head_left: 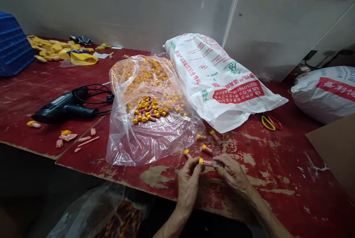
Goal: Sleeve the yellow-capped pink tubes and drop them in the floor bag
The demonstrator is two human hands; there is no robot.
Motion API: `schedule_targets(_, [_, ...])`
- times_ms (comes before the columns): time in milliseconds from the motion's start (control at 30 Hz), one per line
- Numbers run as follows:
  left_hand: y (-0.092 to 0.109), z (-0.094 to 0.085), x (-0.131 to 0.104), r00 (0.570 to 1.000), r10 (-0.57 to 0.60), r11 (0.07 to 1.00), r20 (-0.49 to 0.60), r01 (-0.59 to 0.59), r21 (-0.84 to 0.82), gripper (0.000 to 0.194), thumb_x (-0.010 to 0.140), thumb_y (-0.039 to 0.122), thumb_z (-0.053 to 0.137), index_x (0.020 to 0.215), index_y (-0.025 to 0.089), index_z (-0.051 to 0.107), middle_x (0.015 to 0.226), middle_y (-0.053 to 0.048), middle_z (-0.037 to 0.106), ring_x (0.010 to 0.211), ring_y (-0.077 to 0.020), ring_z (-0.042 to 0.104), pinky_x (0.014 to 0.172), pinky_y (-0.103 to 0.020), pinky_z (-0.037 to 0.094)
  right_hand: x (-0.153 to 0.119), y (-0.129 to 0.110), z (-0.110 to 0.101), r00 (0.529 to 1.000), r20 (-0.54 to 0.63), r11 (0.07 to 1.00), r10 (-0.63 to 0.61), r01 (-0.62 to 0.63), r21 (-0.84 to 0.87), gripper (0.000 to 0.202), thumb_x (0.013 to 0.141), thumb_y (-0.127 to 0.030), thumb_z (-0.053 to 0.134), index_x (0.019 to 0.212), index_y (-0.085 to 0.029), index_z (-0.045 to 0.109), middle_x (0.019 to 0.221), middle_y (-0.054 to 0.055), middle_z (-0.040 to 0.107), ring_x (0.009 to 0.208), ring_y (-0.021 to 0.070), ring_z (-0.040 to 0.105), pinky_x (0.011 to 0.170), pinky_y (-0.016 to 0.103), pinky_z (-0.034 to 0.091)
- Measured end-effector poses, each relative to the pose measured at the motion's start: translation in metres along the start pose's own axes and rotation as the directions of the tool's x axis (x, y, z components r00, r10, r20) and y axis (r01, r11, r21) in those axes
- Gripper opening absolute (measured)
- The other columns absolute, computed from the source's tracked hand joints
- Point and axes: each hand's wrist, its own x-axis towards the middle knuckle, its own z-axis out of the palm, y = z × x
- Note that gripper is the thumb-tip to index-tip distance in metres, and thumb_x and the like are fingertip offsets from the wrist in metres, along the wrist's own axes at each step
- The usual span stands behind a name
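A small tube (208, 162) with a yellow cap and red-and-white contents lies level between my hands. My left hand (189, 179) pinches its capped end. On the right, the fingers of my right hand (232, 174) are closed round its clear end. Several similar tubes (209, 150) rest on the red table just beyond my hands. A clear plastic bag (155, 134) farther back and left holds many yellow-capped pieces, and a pile of them (148, 109) shows at its middle.
A white printed sack (213, 71) lies behind the bag. Scissors (271, 122) are at the right, near another sack (327, 90) and cardboard (335, 153). A black heat gun (65, 106), loose pieces (68, 137) and a blue crate (13, 46) are at the left.
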Motion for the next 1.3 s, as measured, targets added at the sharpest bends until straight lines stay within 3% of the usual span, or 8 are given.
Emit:
schedule_targets(267, [-0.007,0.001,-0.012,0.979,0.192,0.949,0.069,-0.203,0.242,0.023,0.085,0.032,0.054,0.095,0.021,0.071,0.099,-0.007,0.07,0.093,-0.022,0.063,0.085,-0.032,0.049,-0.019,0.001,0.03,0.992,-0.124,1.0,-0.009,0.007,-0.023,0.023,0.092,-0.028,0.045,0.11,-0.024,0.057,0.105,0.005,0.065,0.097,0.0162,0.062,0.084,0.026,0.051])
schedule_targets(433, [0.007,0.001,-0.007,0.915,0.253,0.838,0.314,-0.37,0.401,0.023,0.087,0.024,0.049,0.089,0.022,0.072,0.085,-0.006,0.068,0.081,-0.0184,0.062,0.075,-0.029,0.049,-0.024,0.017,0.022,0.996,-0.086,0.993,-0.026,0.016,-0.118,0.023,0.091,-0.029,0.046,0.111,-0.027,0.057,0.102,0.003,0.067,0.091,0.016,0.064,0.077,0.025,0.053])
schedule_targets(567, [0.029,-0.018,0.042,0.863,0.469,0.603,0.187,-0.467,0.647,0.022,0.084,0.016,0.047,0.084,0.019,0.069,0.087,-0.006,0.066,0.079,-0.0161,0.062,0.073,-0.027,0.049,-0.019,0.045,0.015,0.974,-0.118,0.92,-0.193,0.138,-0.366,0.025,0.091,-0.034,0.046,0.11,-0.024,0.058,0.098,0.006,0.066,0.09,0.0207,0.063,0.077,0.033,0.053])
schedule_targets(667, [0.051,-0.052,0.101,0.827,0.561,0.322,0.027,-0.248,0.914,0.022,0.085,0.015,0.044,0.093,0.017,0.065,0.091,-0.006,0.065,0.074,-0.0144,0.062,0.066,-0.025,0.049,-0.02,0.064,0.019,0.948,-0.136,0.84,-0.289,0.182,-0.512,0.028,0.09,-0.037,0.047,0.11,-0.021,0.058,0.098,0.007,0.065,0.089,0.0223,0.062,0.077,0.037,0.051])
schedule_targets(800, [0.076,-0.105,0.168,0.802,0.597,0.212,0.001,-0.159,0.964,0.026,0.078,0.008,0.043,0.09,0.013,0.065,0.102,-0.015,0.064,0.099,-0.0278,0.058,0.085,-0.04,0.046,-0.017,0.075,0.015,0.926,-0.194,0.802,-0.324,0.16,-0.576,0.029,0.091,-0.032,0.045,0.114,-0.021,0.057,0.105,0.009,0.063,0.096,0.0227,0.059,0.082,0.038,0.049])
schedule_targets(933, [0.082,-0.139,0.205,0.798,0.581,0.098,0.157,-0.26,0.961,0.027,0.076,0.009,0.043,0.086,0.014,0.067,0.104,-0.017,0.064,0.112,-0.034,0.05,0.096,-0.048,0.036,0.026,0.087,-0.014,0.894,-0.358,0.803,-0.268,0.002,-0.595,0.026,0.092,-0.027,0.04,0.107,-0.018,0.06,0.101,0.009,0.063,0.097,0.0204,0.058,0.087,0.037,0.047])
schedule_targets(1100, [0.068,-0.153,0.215,0.76,0.529,-0.338,0.377,-0.219,0.915,0.027,0.084,0.017,0.039,0.078,0.015,0.065,0.092,-0.017,0.065,0.096,-0.0327,0.055,0.083,-0.045,0.042,0.12,0.122,-0.05,0.958,-0.285,0.637,0.038,-0.242,-0.731,0.032,0.092,-0.024,0.036,0.108,-0.014,0.062,0.112,0.012,0.062,0.106,0.0217,0.054,0.094,0.035,0.041])
schedule_targets(1300, [0.043,-0.143,0.173,0.736,0.591,-0.068,0.329,-0.361,0.93,0.015,0.083,0.022,0.046,0.075,0.018,0.059,0.075,-0.008,0.063,0.074,-0.0236,0.058,0.068,-0.034,0.046,0.206,0.155,-0.046,0.959,-0.243,0.636,0.147,-0.279,-0.719,0.027,0.077,-0.015,0.051,0.1,-0.012,0.066,0.109,0.018,0.064,0.111,0.0324,0.052,0.097,0.047,0.035])
